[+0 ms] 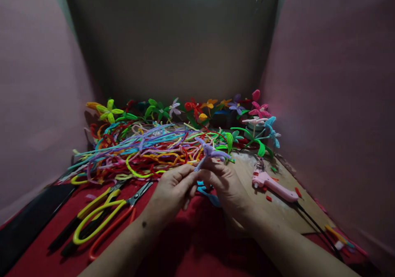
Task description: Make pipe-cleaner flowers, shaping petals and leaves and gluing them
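A purple pipe-cleaner flower (212, 151) is held up in front of me, its petals spread above my fingers. My left hand (173, 188) pinches the flower's lower end with closed fingers. Against it, my right hand (224, 184) is closed round the base of the same flower, and the fingertips of both hands nearly meet. What the tips press on is partly hidden. Blue pipe-cleaner pieces (212, 197) lie under and beside my right hand.
A tangled heap of coloured pipe cleaners (148, 149) lies beyond my hands, with finished flowers (193, 107) behind it. Scissors (123, 203) and black-handled pliers (77, 219) rest left on the red cloth (197, 248). A pink glue gun (274, 185) sits on a board (284, 215) at right.
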`<move>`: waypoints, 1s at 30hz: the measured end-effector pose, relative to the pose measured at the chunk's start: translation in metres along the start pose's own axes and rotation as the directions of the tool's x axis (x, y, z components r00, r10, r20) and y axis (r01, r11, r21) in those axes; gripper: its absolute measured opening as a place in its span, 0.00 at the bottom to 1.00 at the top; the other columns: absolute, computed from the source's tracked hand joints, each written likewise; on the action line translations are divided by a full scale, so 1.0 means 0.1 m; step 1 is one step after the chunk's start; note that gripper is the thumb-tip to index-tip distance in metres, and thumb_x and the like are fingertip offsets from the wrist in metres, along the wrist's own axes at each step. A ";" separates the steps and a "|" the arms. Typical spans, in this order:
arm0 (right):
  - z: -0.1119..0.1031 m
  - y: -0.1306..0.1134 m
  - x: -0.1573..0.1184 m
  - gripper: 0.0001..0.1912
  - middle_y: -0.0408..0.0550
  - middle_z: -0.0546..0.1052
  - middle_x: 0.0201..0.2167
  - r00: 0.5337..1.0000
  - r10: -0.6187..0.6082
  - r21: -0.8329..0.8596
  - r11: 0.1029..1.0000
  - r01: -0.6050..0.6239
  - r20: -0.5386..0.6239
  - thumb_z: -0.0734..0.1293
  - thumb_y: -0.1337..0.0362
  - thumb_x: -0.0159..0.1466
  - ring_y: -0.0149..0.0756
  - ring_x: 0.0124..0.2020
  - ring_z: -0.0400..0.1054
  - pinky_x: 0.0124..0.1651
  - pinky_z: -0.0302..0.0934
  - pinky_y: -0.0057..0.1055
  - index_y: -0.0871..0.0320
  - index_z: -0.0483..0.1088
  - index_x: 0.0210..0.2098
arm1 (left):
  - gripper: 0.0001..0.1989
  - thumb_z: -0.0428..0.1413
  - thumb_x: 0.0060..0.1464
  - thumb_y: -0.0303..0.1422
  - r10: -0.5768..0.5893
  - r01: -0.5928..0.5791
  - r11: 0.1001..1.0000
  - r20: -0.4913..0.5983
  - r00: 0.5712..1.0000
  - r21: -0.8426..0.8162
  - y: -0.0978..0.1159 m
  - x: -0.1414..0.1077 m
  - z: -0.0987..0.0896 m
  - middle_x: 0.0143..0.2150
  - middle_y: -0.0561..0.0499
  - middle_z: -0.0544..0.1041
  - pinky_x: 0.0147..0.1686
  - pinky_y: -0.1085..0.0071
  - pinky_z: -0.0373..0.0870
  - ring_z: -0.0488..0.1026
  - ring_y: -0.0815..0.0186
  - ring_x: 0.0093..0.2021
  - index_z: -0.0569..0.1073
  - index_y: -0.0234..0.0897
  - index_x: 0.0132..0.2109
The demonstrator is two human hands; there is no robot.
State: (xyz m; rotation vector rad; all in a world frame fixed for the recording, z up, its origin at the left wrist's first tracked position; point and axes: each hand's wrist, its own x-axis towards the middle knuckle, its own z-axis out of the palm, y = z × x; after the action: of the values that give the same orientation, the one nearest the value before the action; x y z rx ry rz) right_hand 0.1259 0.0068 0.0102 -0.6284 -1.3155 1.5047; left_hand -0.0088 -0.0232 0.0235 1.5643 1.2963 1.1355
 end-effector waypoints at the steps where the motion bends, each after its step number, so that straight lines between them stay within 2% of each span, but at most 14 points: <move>1: 0.00 0.00 0.00 0.06 0.41 0.66 0.25 1.000 -0.004 -0.003 1.000 0.004 0.003 0.68 0.63 0.54 0.25 0.25 0.55 0.28 0.51 0.25 0.58 0.74 0.29 | 0.13 0.49 0.54 0.38 -0.057 0.062 0.993 0.049 0.997 -0.097 0.03 0.00 -0.01 0.15 0.58 0.61 0.13 0.80 0.51 0.55 0.77 0.12 0.67 0.35 0.26; 4: -0.02 0.03 0.02 0.06 0.42 0.67 0.25 1.000 0.002 0.066 0.998 -0.002 0.008 0.68 0.62 0.54 0.26 0.25 0.56 0.29 0.52 0.25 0.59 0.74 0.28 | 0.13 0.51 0.54 0.38 -0.130 0.197 0.910 0.199 0.971 -0.365 0.03 0.02 -0.04 0.13 0.59 0.62 0.11 0.81 0.50 0.52 0.79 0.10 0.66 0.34 0.27; 7: -0.03 0.05 0.04 0.05 0.41 0.67 0.22 0.998 0.009 0.129 0.992 -0.017 0.067 0.68 0.63 0.54 0.26 0.24 0.57 0.28 0.51 0.26 0.59 0.72 0.28 | 0.10 0.51 0.54 0.35 -0.119 0.323 0.755 0.365 0.923 -0.571 -0.04 0.05 -0.07 0.13 0.61 0.59 0.09 0.81 0.53 0.45 0.80 0.08 0.67 0.33 0.29; 9: -0.02 0.05 0.04 0.05 0.42 0.68 0.20 0.995 -0.014 0.144 0.990 0.000 0.097 0.67 0.64 0.54 0.27 0.23 0.57 0.27 0.50 0.26 0.60 0.71 0.25 | 0.08 0.51 0.53 0.34 -0.095 0.399 0.679 0.464 0.881 -0.617 -0.06 0.05 -0.08 0.13 0.63 0.56 0.08 0.80 0.52 0.40 0.81 0.08 0.67 0.34 0.30; 11: -0.01 0.04 0.03 0.06 0.42 0.67 0.20 0.996 -0.035 0.150 0.988 0.022 0.086 0.67 0.65 0.54 0.27 0.22 0.56 0.27 0.50 0.27 0.60 0.69 0.23 | 0.08 0.50 0.53 0.35 -0.087 0.414 0.695 0.502 0.860 -0.588 -0.06 0.05 -0.08 0.13 0.63 0.54 0.07 0.80 0.51 0.39 0.80 0.08 0.67 0.34 0.30; 13: 0.01 0.03 0.02 0.07 0.41 0.66 0.20 0.999 -0.036 0.151 0.988 0.030 0.034 0.67 0.65 0.54 0.26 0.22 0.55 0.26 0.50 0.26 0.60 0.67 0.22 | 0.11 0.49 0.54 0.36 -0.107 0.302 0.834 0.402 0.909 -0.462 -0.05 0.04 -0.06 0.13 0.62 0.56 0.09 0.79 0.52 0.44 0.79 0.08 0.67 0.35 0.29; 15: 0.01 0.00 0.01 0.07 0.39 0.63 0.19 1.000 -0.022 0.140 0.990 0.025 -0.021 0.67 0.65 0.54 0.26 0.21 0.54 0.25 0.49 0.25 0.59 0.66 0.22 | 0.11 0.50 0.54 0.36 -0.036 0.064 0.980 0.147 0.988 -0.189 -0.07 0.02 -0.02 0.16 0.58 0.62 0.14 0.78 0.55 0.54 0.77 0.12 0.68 0.35 0.28; 16: 0.02 -0.01 0.00 0.08 0.39 0.62 0.19 0.999 -0.022 0.132 0.991 0.028 -0.047 0.67 0.65 0.53 0.26 0.21 0.53 0.25 0.48 0.25 0.59 0.65 0.21 | 0.10 0.51 0.53 0.35 0.070 -0.070 0.997 -0.009 0.997 -0.011 -0.09 0.01 0.00 0.18 0.56 0.64 0.18 0.78 0.57 0.59 0.75 0.15 0.68 0.36 0.27; 18: 0.02 -0.03 0.00 0.09 0.39 0.62 0.19 0.996 -0.032 0.108 0.993 0.041 -0.086 0.68 0.64 0.52 0.26 0.22 0.53 0.25 0.49 0.25 0.59 0.65 0.21 | 0.05 0.52 0.51 0.33 0.286 -0.248 0.936 -0.130 0.949 0.249 -0.13 0.00 0.04 0.23 0.53 0.69 0.25 0.76 0.60 0.65 0.72 0.22 0.70 0.37 0.30; 20: 0.03 -0.04 0.00 0.09 0.39 0.63 0.20 0.994 -0.037 0.088 0.995 0.046 -0.099 0.69 0.63 0.52 0.26 0.23 0.54 0.27 0.51 0.25 0.59 0.66 0.21 | 0.05 0.51 0.51 0.32 0.355 -0.296 0.893 -0.125 0.927 0.338 -0.15 -0.01 0.06 0.24 0.53 0.70 0.26 0.76 0.60 0.66 0.71 0.24 0.71 0.39 0.31; 22: 0.04 -0.04 -0.01 0.07 0.40 0.65 0.23 0.996 -0.028 0.072 0.997 0.034 -0.082 0.69 0.63 0.52 0.28 0.27 0.58 0.31 0.54 0.26 0.59 0.69 0.24 | 0.07 0.49 0.54 0.32 0.272 -0.233 0.933 -0.111 0.956 0.274 -0.12 -0.02 0.06 0.20 0.55 0.66 0.22 0.77 0.59 0.63 0.73 0.19 0.69 0.38 0.30; 25: 0.03 0.00 0.00 0.05 0.44 0.68 0.31 0.998 -0.048 0.052 0.997 0.051 -0.047 0.69 0.63 0.52 0.32 0.34 0.61 0.38 0.57 0.28 0.58 0.72 0.28 | 0.11 0.48 0.55 0.35 0.044 -0.044 0.999 -0.058 0.997 0.009 -0.02 -0.02 0.04 0.17 0.59 0.62 0.15 0.79 0.53 0.56 0.77 0.13 0.65 0.36 0.27; 27: 0.02 0.03 0.01 0.06 0.45 0.69 0.32 0.999 -0.036 0.067 0.997 0.036 -0.011 0.69 0.63 0.53 0.32 0.34 0.62 0.39 0.57 0.29 0.57 0.73 0.29 | 0.11 0.49 0.54 0.37 -0.063 0.070 0.978 0.039 0.997 -0.199 0.03 -0.01 0.02 0.16 0.59 0.61 0.13 0.80 0.52 0.54 0.78 0.11 0.65 0.35 0.28; 30: -0.01 0.07 0.02 0.07 0.44 0.70 0.26 0.999 0.022 0.132 0.991 -0.028 0.046 0.67 0.61 0.55 0.30 0.27 0.60 0.34 0.57 0.29 0.57 0.74 0.31 | 0.11 0.52 0.53 0.38 -0.114 0.192 0.867 0.192 0.975 -0.461 0.04 0.01 0.00 0.15 0.61 0.60 0.11 0.80 0.56 0.50 0.80 0.10 0.65 0.35 0.29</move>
State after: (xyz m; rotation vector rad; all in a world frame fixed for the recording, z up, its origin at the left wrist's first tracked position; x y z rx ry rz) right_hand 0.1237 0.0100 0.0041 -0.5310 -1.2334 1.6197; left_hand -0.0078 -0.0231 0.0278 1.1359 0.9236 1.1010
